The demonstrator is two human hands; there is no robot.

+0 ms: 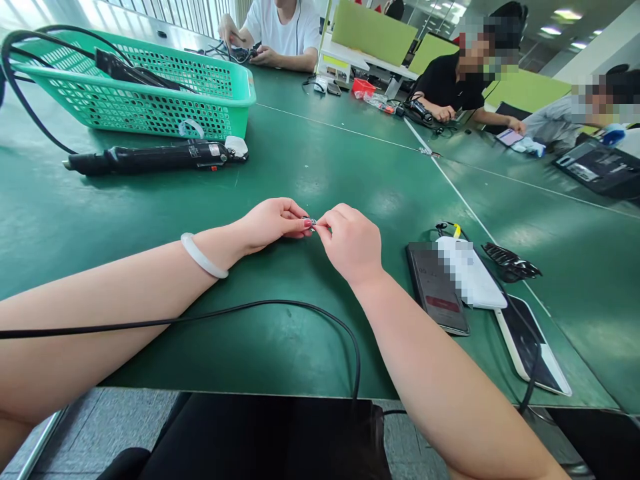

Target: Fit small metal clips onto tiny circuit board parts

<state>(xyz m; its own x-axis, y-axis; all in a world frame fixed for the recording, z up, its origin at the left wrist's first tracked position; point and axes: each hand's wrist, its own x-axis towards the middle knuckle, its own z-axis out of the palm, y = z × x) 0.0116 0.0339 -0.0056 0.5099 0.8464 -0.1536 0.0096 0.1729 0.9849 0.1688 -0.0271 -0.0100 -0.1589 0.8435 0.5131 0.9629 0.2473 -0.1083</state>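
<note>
A small dark and silvery piece (312, 221), too small to name, sits between the fingertips of both hands over the middle of the green table (280, 347). My left hand (277, 223) pinches it from the left with thumb and fingers. From the other side, my right hand (350, 237) is closed, thumb and index finger meeting at the same piece. Most of the piece is hidden by the fingers. A black electric screwdriver (155, 157) lies on the table beyond my left forearm.
A green basket (165, 100) with black tools and cables stands back left. A black cable (280, 303) crosses my left forearm. Right of my right arm lie a dark phone (435, 287), a white device (470, 270) and a white-edged phone (533, 347). Several people sit across the table.
</note>
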